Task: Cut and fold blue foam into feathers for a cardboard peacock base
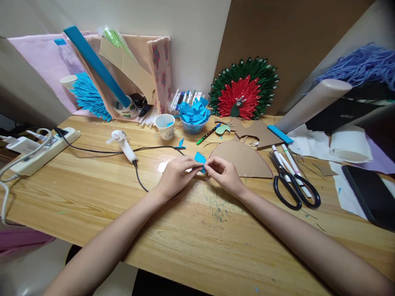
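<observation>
Between my two hands is a small blue paper piece (200, 158), held just above the wooden table. My left hand (178, 172) pinches it from the left, and the fingertips of my right hand (224, 173) close on its lower right edge. Right behind my right hand lies a brown cardboard half-circle (242, 158). A clear bowl heaped with blue paper pieces (194, 113) stands beyond my hands, beside a white paper cup (165, 128). One folded blue scrap (181, 144) rests on the table near the cup.
A white glue gun (124, 147) with a black cord lies left, near a power strip (46, 150). Black-handled scissors (294, 185) and markers lie right, with a phone (370, 195) farther over. A red-and-green feathered fan (243, 90) leans at the back.
</observation>
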Tool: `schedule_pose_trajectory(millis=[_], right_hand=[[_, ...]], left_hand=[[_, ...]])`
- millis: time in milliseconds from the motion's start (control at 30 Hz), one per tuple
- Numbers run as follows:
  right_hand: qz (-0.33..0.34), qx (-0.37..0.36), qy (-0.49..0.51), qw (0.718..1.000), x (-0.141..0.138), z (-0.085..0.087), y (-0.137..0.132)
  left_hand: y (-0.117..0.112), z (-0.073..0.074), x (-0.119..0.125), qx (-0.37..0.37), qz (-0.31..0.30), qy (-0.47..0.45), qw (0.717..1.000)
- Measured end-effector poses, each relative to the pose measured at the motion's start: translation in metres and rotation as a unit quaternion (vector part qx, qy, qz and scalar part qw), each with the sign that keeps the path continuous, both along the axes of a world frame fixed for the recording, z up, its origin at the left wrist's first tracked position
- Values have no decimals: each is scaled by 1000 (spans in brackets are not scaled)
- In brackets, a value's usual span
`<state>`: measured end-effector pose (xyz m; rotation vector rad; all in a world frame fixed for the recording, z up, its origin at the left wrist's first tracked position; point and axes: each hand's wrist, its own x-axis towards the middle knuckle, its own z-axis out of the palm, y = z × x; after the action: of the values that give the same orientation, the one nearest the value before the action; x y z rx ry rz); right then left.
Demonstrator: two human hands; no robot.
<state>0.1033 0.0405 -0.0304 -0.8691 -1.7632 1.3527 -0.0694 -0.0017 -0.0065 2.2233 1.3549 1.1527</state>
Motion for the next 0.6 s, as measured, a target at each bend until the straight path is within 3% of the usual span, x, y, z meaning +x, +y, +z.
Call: schedule_pose_trajectory(millis=[200, 333, 433, 600], right_hand=[[-29, 33, -3, 999, 1, 1, -2], [-80, 116, -29, 990, 2, 3, -5], [-77, 177, -55, 980, 2, 4, -7], [-76, 219, -67, 971, 2, 3, -7]], left_hand=[[0, 0, 0, -3, 8, 6, 1000], [0, 0, -1, -23, 16, 16, 999], [0, 0, -1, -27, 14, 20, 999], [0, 2, 1, -24, 3, 25, 999]])
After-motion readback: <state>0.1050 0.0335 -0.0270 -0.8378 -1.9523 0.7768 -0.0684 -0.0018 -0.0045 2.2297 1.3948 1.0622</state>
